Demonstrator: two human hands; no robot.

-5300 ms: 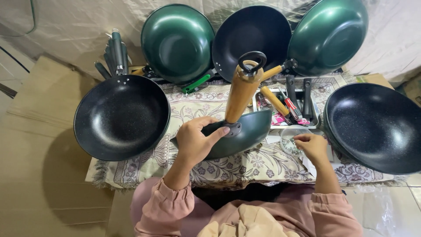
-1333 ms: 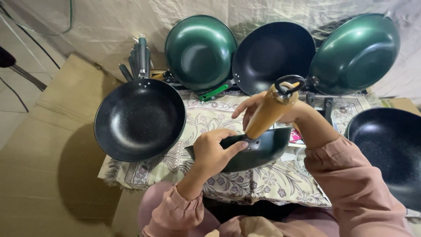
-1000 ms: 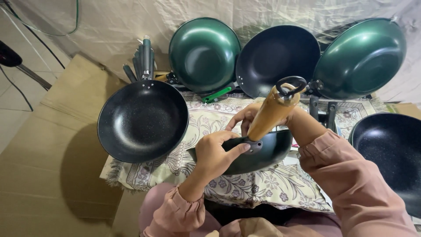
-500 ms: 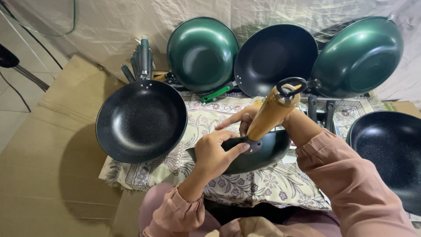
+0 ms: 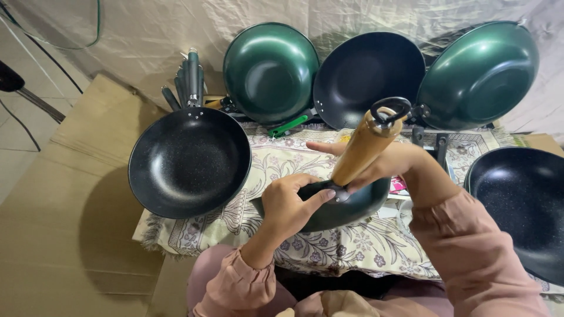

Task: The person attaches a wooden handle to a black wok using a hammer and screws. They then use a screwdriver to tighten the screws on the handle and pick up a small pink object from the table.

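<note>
At the centre of the view the left hand (image 5: 289, 205) curls around the near rim of a small dark green pan (image 5: 346, 208), thumb lying along the edge toward the handle joint and fingers wrapped under the bowl. The pan sits low over the patterned cloth (image 5: 276, 161), its wooden handle (image 5: 365, 147) rising toward 1 o'clock and ending in a black hanging loop (image 5: 390, 110). The right hand (image 5: 382, 163) lies behind the handle with its fingers stretched out flat toward 9 o'clock; the handle hides most of the palm, so whether it grips the wood or only rests against it cannot be told.

At 9 o'clock a black speckled frying pan (image 5: 189, 161) rests on the cloth, its rim just beside the small pan with a narrow strip of cloth between them, its left rim overhanging the cloth's edge. At 3 o'clock another black pan (image 5: 520, 205) runs out of the frame, separated from the right sleeve by little room. Along 11 to 1 o'clock three pans lean against the draped backdrop: a green wok (image 5: 270, 71), a black pan (image 5: 367, 77) and a second green wok (image 5: 479, 73), rims nearly touching one another. The freest space is the bare cardboard (image 5: 64, 235) from 7 to 9 o'clock, beyond the cloth's fringed edge
</note>
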